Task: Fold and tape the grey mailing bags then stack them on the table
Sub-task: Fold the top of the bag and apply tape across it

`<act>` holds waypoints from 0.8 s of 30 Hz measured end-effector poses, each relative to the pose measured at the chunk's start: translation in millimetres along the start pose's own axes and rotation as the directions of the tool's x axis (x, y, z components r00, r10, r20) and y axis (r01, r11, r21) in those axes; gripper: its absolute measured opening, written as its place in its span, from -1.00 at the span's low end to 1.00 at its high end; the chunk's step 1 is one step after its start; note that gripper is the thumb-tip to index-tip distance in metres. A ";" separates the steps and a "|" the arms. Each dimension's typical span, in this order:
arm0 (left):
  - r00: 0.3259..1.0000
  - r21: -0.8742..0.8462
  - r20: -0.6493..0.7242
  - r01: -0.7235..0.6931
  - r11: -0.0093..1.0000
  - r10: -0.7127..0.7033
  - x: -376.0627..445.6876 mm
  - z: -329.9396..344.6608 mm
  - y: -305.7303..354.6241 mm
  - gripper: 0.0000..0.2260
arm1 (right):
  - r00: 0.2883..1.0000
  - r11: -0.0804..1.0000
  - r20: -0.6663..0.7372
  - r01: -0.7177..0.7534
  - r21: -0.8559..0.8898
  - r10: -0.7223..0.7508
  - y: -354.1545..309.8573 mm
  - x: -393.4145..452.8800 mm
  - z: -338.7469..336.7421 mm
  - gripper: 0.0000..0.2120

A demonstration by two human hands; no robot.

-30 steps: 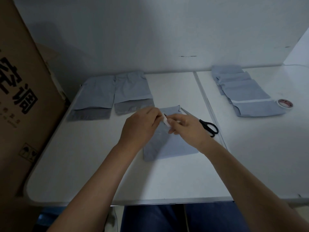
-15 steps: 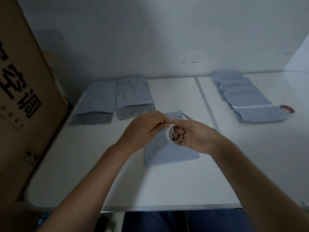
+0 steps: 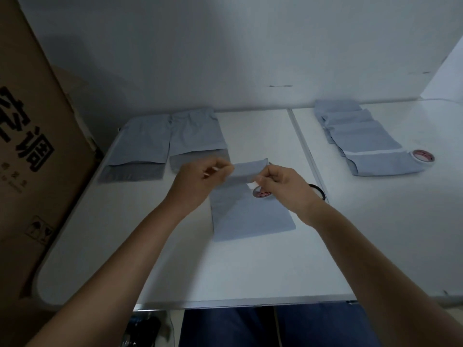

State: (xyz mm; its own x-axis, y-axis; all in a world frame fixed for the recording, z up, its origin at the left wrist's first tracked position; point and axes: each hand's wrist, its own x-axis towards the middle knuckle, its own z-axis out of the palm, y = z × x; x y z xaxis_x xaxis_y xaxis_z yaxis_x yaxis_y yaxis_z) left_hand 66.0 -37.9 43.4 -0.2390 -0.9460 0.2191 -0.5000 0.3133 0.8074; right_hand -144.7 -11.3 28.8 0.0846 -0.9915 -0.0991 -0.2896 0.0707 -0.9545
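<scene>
At frame centre, on the white table, the flat grey plastic mailing bag has its top folded over. Left hand pinches a tape strip; right hand grips the small tape roll, mostly hidden.

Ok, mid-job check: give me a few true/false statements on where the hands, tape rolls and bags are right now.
1. Both hands, left hand and right hand, are raised over the centre bag. True.
2. A tape roll lies on the centre bag. True.
3. The second tape roll sits by the unfolded bags at far left. False: it lies beside the folded bag stack on the right.
4. The centre bag lies on the folded bag stack. False: it lies apart, alone.
</scene>
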 end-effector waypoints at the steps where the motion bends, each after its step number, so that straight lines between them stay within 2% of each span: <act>1: 0.991 -0.057 0.013 0.133 0.989 -0.133 -2.2 5.0 -0.9 -0.90 | 1.000 1.000 -0.015 0.017 -0.005 -0.017 0.3 0.4 2.0 -0.84; 3: 0.940 -0.189 0.119 0.337 0.922 -0.319 -9.0 18.0 1.4 -0.84 | 0.997 0.997 -0.029 0.064 -0.037 -0.065 -3.2 0.6 5.1 -0.86; 6: 0.873 -0.346 0.222 0.487 0.802 -0.434 -15.0 27.9 10.2 -0.76 | 0.986 0.979 -0.058 0.144 -0.143 -0.153 -10.2 0.4 7.8 -0.88; 9: 0.856 -0.364 0.264 0.515 0.776 -0.445 -12.6 27.3 14.2 -0.76 | 0.979 0.958 -0.056 0.180 -0.221 -0.197 -13.5 0.1 8.5 -0.90; 12: 0.859 -0.380 0.247 0.511 0.771 -0.448 -8.0 23.4 15.3 -0.81 | 0.971 0.937 -0.054 0.209 -0.281 -0.233 -18.3 1.4 8.8 -0.92; 14: 0.859 -0.432 0.255 0.512 0.742 -0.444 -5.0 18.8 16.2 -0.85 | 0.966 0.935 -0.063 0.223 -0.276 -0.249 -22.2 4.4 9.2 -0.94; 16: 0.856 -0.522 0.274 0.516 0.679 -0.439 -1.7 13.3 17.5 -0.92 | 0.980 0.983 -0.073 0.181 -0.041 -0.183 -25.5 7.5 12.4 -0.88; 18: 0.856 -0.619 0.279 0.507 0.600 -0.436 1.5 7.1 19.7 -0.97 | 0.997 0.952 -0.053 0.067 0.300 -0.054 -28.7 9.9 17.3 -0.76; 21: 0.853 -0.697 0.294 0.500 0.513 -0.432 5.6 -0.8 19.5 -0.92 | 0.995 0.797 0.048 -0.100 0.596 0.089 -29.4 11.8 24.6 -0.60; 24: 0.841 -0.706 0.336 0.523 0.477 -0.424 7.2 -6.5 16.1 -0.90 | 0.977 0.618 0.155 -0.211 0.758 0.144 -30.3 11.7 31.5 -0.57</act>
State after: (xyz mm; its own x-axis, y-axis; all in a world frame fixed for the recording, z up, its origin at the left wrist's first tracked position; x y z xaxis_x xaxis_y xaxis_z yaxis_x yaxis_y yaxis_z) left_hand 61.7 -40.2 61.5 -0.2684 -0.9004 -0.3424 0.2245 -0.4041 0.8867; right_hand -104.8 -21.6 47.7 0.1886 -0.9418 -0.2782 0.5256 0.3361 -0.7816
